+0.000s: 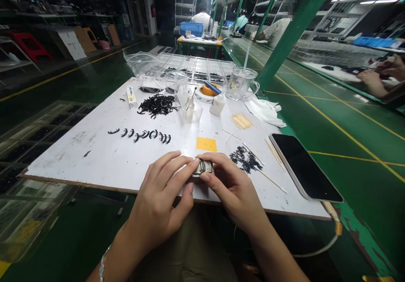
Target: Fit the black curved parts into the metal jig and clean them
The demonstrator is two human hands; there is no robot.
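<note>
In the head view, the small metal block (208,167) sits at the lower centre of the frame, by the near edge of the bench (95,164), with a dark curved piece (202,165) on top. The person's right hand (237,185) pinches the block between thumb and forefinger. The left hand (163,193) reaches in from the left, fingers extended and slightly spread, a fingertip touching the block's left side and the thumb standing apart.

Just above the hands is a yellow card (206,144). Left of centre, a row of black curved pieces (145,134) lies below a black heap (158,105). Right of centre are a scatter of small black bits (245,159), a cotton swab (270,180) and, farther right, a phone (305,167). Toothpicks (241,121) lie higher, below a glass mug (238,86) at upper right of centre.
</note>
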